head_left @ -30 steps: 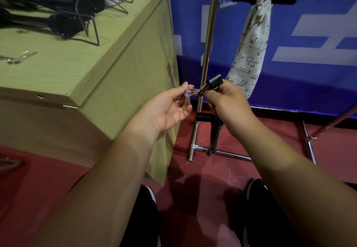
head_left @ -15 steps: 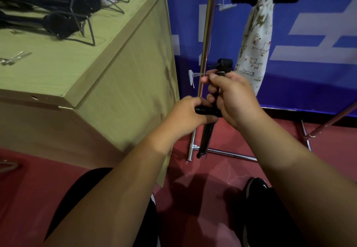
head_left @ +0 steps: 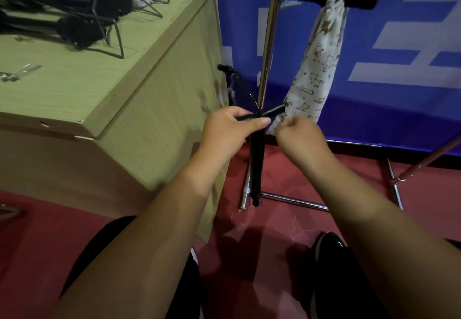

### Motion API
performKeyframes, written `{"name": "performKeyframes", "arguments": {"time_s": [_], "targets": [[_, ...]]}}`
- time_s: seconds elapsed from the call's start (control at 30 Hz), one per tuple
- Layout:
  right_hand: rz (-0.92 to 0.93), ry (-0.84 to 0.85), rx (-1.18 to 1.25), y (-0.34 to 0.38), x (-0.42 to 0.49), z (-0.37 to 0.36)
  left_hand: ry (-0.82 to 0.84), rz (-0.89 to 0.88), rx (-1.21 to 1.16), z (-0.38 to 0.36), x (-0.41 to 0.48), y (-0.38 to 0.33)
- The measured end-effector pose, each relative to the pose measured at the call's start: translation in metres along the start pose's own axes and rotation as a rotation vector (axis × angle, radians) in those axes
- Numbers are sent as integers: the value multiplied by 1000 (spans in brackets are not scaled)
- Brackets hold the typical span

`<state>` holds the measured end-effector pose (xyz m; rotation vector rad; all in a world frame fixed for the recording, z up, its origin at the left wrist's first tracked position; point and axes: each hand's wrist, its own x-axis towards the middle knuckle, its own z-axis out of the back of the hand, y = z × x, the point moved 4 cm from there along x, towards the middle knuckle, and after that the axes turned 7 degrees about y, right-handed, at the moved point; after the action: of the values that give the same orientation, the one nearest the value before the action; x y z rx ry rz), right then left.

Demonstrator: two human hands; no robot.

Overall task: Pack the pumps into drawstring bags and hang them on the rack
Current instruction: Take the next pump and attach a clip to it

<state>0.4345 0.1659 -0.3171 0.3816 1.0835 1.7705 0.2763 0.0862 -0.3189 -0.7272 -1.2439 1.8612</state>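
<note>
- Left hand [head_left: 228,129]: fingers and thumb are clamped round one arm of the T-handle [head_left: 273,111] of a black pump [head_left: 257,161]. The grip is seen from the back of the hand.
- Pump: held upright by its handle, in front of the cabinet [head_left: 159,109] corner. The barrel hangs straight down; its foot is seen low, near the rack's base bar. Contact with the red floor [head_left: 274,234] cannot be judged.
- Hose [head_left: 225,68]: a thin black arc is seen rising from the handle toward the upper left, its end free in the air beside the cabinet side.
- Right hand [head_left: 300,135]: just right of the handle, apart from it. Fingers are curled together toward the thumb. Whether anything is pinched cannot be told.
- Drawstring bag [head_left: 321,64]: white, animal print, hung by its cords on the rack [head_left: 270,32]. A black handle is seen projecting at its mouth. Its lower end lies just behind the right hand.
- Other pumps [head_left: 84,29]: heaped on the cabinet top, far left, wire feet visible.
- A blue banner [head_left: 389,109] is noted behind the rack.
</note>
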Motion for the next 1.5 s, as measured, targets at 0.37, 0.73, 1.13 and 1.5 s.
{"name": "performKeyframes", "arguments": {"time_s": [0.37, 0.73, 1.13, 1.5], "targets": [[108, 206, -212, -9, 3, -45, 56, 34, -530, 21, -6, -25], [254, 73, 31, 27, -5, -21, 419, 961, -157, -16, -26, 68], [292, 51, 168, 32, -8, -16, 237, 761, -456, -22, -15, 73], [331, 65, 97, 29, 2, -16, 208, 490, -570, -24, -17, 51]]}}
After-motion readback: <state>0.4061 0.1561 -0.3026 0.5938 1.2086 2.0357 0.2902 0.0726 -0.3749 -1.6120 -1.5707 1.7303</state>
